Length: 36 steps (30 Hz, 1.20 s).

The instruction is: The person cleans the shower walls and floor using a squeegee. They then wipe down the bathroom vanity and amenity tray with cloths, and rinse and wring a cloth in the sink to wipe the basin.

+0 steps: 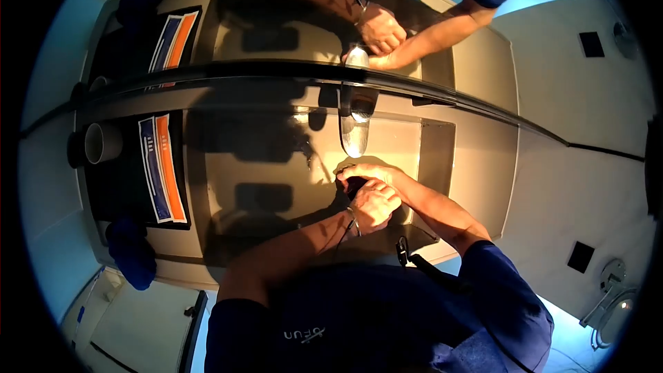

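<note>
Below the metal faucet (354,139), both hands meet over the beige basin (400,141). My left hand (373,206), with a bracelet at its wrist, has its fingers curled in and pressed close to my right hand (369,171). The fingers of my right hand bend round a small dark thing (355,186), too shadowed to identify. What my left fingers hold, if anything, is hidden. In the mirror above, the same two hands show as a reflection (381,31).
Left of the basin, a black mat (131,197) carries a light mug (103,143) and a blue, white and orange packet (163,168). A dark blue bundle (131,252) lies nearer me. The mirror's dark lower edge (276,71) crosses behind the faucet.
</note>
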{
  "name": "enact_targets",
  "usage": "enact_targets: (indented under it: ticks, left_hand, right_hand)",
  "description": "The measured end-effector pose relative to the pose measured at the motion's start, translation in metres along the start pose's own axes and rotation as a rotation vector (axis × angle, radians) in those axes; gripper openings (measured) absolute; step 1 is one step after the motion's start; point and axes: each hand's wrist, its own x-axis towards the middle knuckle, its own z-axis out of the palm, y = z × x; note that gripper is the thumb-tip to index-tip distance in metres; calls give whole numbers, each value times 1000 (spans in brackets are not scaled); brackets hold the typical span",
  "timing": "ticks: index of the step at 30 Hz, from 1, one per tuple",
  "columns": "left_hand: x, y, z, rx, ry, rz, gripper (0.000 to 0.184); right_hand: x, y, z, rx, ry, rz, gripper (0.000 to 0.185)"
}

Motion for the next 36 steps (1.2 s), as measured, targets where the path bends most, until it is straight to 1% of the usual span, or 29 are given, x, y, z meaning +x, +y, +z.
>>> enact_targets:
  ticks: [1,2,3,6,7,10,11,13,14,15,16,17,19,22,23,26,28,32,36]
  left_hand:
    - [0,-1,9,8,19,10,26]
    - [2,1,12,18,37,21,24]
    - [2,3,14,23,-16,-10,21]
    - [7,6,9,28,-36,27,19]
    - [5,5,16,16,-50,2,19]
    - [7,2,40,-215,65,-154,18]
    - [8,-2,44,-57,-179,-121,16]
    - [9,-1,55,-47,-188,-197,14]
    - [10,1,59,-42,-193,-236,13]
    - [14,4,57,-81,-80,-280,16]
    - [13,-1,79,-431,19,-287,18]
    - [10,-12,117,-780,119,-284,20]
    - [9,-18,138,-1181,177,-345,21]
    - [5,-19,135,-1325,40,-572,14]
    - [3,-19,133,-1343,16,-606,14]
    - [3,-21,129,-1325,-4,-599,13]
    - [4,-22,127,-1303,-14,-581,12]
    - [0,-24,121,-1264,-34,-554,11]
    - [-1,-28,117,-1209,-62,-511,11]
  right_hand:
    - [37,23,-11,-37,-135,-86,25]
    - [47,24,-12,-74,-270,-171,24]
    - [52,27,-13,-195,-251,-127,25]
    - [41,14,-11,-540,-149,-107,25]
    - [34,7,-5,-595,-79,-59,24]
    - [31,0,3,-758,32,-20,22]
    - [26,-5,8,-785,42,-25,23]
    - [12,-15,17,-837,61,-36,23]
    - [19,-8,15,-848,59,-51,23]
    - [34,4,9,-859,57,-67,22]
    - [44,12,5,-868,57,-84,21]
    - [46,14,5,-829,83,-63,18]
    - [46,17,4,-750,141,-19,16]
    - [13,-6,22,-816,305,-14,20]
    - [25,1,18,-804,256,31,25]
    - [43,25,13,-764,379,-180,26]
    - [45,25,13,-780,364,-167,18]
    - [53,30,11,-816,402,-113,23]
    - [51,26,12,-832,386,-85,27]
